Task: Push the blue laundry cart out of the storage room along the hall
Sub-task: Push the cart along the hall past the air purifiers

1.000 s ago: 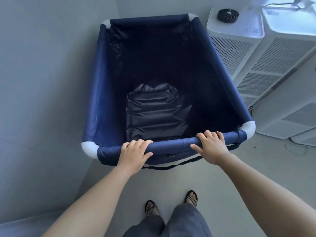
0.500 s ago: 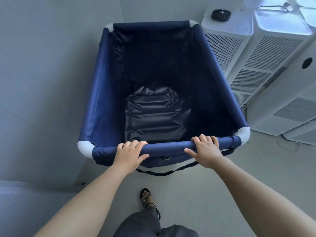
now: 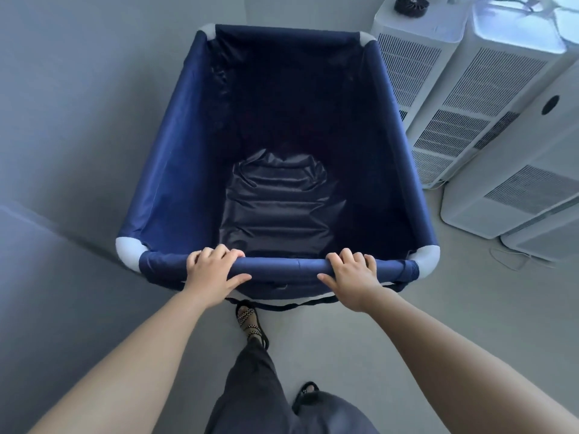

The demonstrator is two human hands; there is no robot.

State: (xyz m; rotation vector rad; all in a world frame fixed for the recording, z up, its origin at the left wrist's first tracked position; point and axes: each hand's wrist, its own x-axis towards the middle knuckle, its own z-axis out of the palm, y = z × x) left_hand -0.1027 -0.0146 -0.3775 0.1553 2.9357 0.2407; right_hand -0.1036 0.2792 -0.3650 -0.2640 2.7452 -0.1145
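Observation:
The blue laundry cart (image 3: 175,170) fills the middle of the head view, a deep fabric bin with white corner joints and a padded blue rim. Its near rim bar (image 3: 282,266) runs across in front of me. My left hand (image 3: 213,270) is wrapped over the left part of that bar, fingers over the top and thumb underneath. My right hand (image 3: 354,274) grips the right part the same way. Inside, only a crumpled dark liner (image 3: 279,205) lies on the cart's bottom.
A grey wall (image 3: 78,104) runs close along the cart's left side, with a corner ahead. Tall white slotted appliances (image 3: 476,98) stand tight against the cart's right side, a thin cable (image 3: 513,261) on the floor by them. My sandalled feet (image 3: 250,321) step on grey floor behind the cart.
Both hands stayed on the rim bar. The cart sits a little further from the far corner and more centred; my feet have shifted, one stepping forward under the cart's near edge.

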